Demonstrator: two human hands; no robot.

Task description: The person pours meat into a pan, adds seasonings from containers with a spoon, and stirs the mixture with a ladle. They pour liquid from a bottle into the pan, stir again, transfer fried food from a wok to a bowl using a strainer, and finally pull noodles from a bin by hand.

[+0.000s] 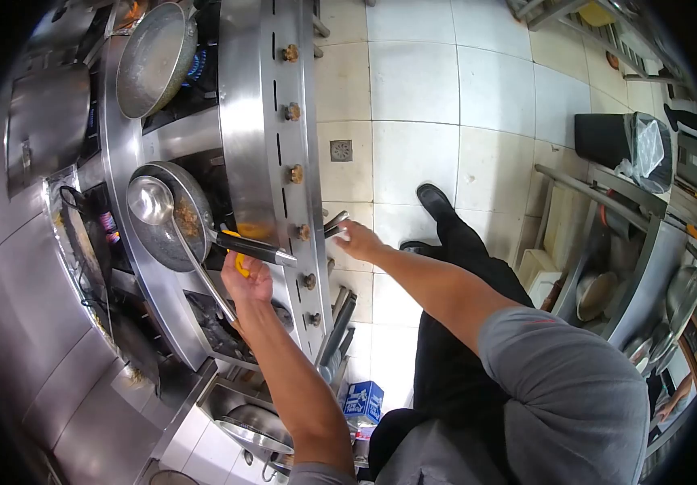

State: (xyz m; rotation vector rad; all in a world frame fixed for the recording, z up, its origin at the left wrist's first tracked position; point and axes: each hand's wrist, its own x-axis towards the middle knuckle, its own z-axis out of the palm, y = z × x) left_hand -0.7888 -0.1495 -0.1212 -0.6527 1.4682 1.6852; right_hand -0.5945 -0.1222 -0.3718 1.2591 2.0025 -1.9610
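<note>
Standing here, I see a person in a grey short-sleeved shirt (pixel 583 380) and black trousers (pixel 478 259) working at a long stainless-steel stove (pixel 243 105). The bare left hand (pixel 249 279) is at the black, metal-tipped pan handle (pixel 251 247), its fingers bent up against a bright yellow item (pixel 242 263), perhaps a cloth, which they pinch just under the handle; whether they also close on the handle itself, I cannot tell.

That handle belongs to a round grey frying pan (pixel 148 242), which sits over a burner on the stove, with small brown bits of food (pixel 190 218) inside. A large shiny steel ladle (pixel 151 200) lies with its bowl in the pan, and its long shaft slants out across the rim toward the left wrist.

The bare right hand (pixel 356 239) is out past the stove's front edge, fingers curled beside a short dark metal rod (pixel 336 224); I cannot tell whether they grip it.

Farther along the stove, well apart from both hands, a second round pan (pixel 153 56) with a speckled rim sits by a blue gas flame (pixel 196 66). Brass-coloured knobs (pixel 296 174) line the stove's front panel, and pale square tiles (pixel 413 153) cover the floor beside it.
</note>
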